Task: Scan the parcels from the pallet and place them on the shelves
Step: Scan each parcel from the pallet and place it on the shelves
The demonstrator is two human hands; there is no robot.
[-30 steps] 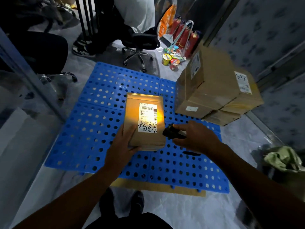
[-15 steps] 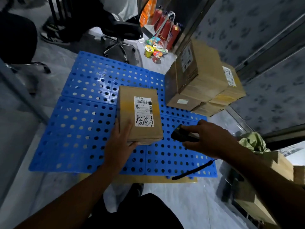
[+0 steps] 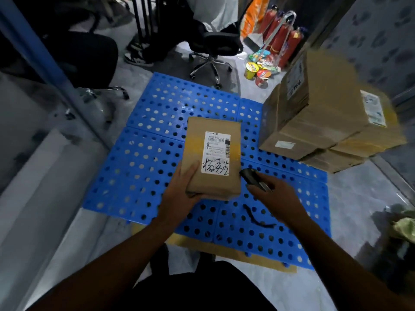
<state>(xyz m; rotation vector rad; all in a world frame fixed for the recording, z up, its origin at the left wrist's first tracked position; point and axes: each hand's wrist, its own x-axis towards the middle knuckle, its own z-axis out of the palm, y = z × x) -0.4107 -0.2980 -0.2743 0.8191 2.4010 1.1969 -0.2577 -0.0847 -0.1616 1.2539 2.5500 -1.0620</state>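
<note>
Dim room, grey floor. A blue perforated pallet (image 3: 157,122) lies flat on it.

- Parcel (image 3: 213,158): held just above the pallet's middle, label (image 3: 216,153) up.
- Left hand (image 3: 179,194): grips the parcel's near left corner, thumb on top.
- Right hand (image 3: 276,196): just right of the parcel, curled round a dark scanner (image 3: 252,178) with its nose toward the label.
- Stack (image 3: 325,108) of more boxes: at the pallet's far right corner, overhanging its edge.

Step in hand, as I judge it, is the scan. No beam shows on the label, so I cannot tell whether it has read.

The next move calls for a firmer hold, likely a palm under the parcel, and then a turn away from the pallet to find shelf space.

Hard to make out:
- The left fingers are hidden under the parcel.
- The scanner is mostly buried in the fist, with a strap (image 3: 253,217) dangling below.
- The barcode is too small to read.
- The stack's top is blurred.
- No shelves are in view.
</note>
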